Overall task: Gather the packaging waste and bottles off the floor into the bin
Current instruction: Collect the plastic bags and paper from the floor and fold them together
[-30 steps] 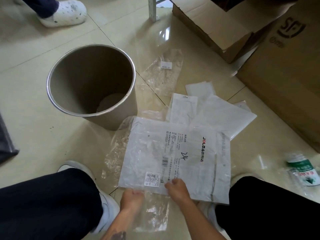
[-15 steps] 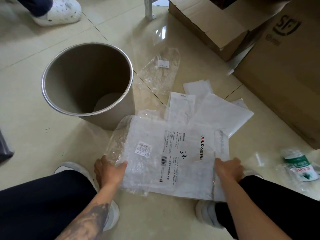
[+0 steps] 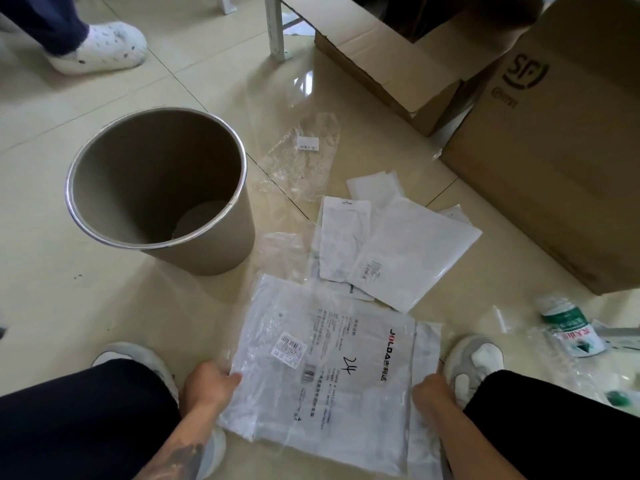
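Observation:
A large white mailer bag (image 3: 339, 368) with a clear plastic bag over it is held between my knees. My left hand (image 3: 207, 382) grips its left edge and my right hand (image 3: 431, 393) grips its right edge. Beyond it several smaller white pouches (image 3: 408, 251) lie flat on the tiled floor, and a clear plastic bag (image 3: 304, 157) lies farther back. The empty brown bin (image 3: 159, 188) with a metal rim stands upright to the left. A plastic bottle (image 3: 571, 327) with a green label lies on its side at the right.
Cardboard boxes (image 3: 554, 150) stand at the right and at the back (image 3: 391, 53). Another person's white shoe (image 3: 100, 46) is at the top left. A white metal leg (image 3: 275, 29) stands behind the bin. My two shoes flank the mailer bag.
Both hands went from the bag's near edge out to its left and right sides. The bag stack has then been pulled closer to me, away from the smaller pouches.

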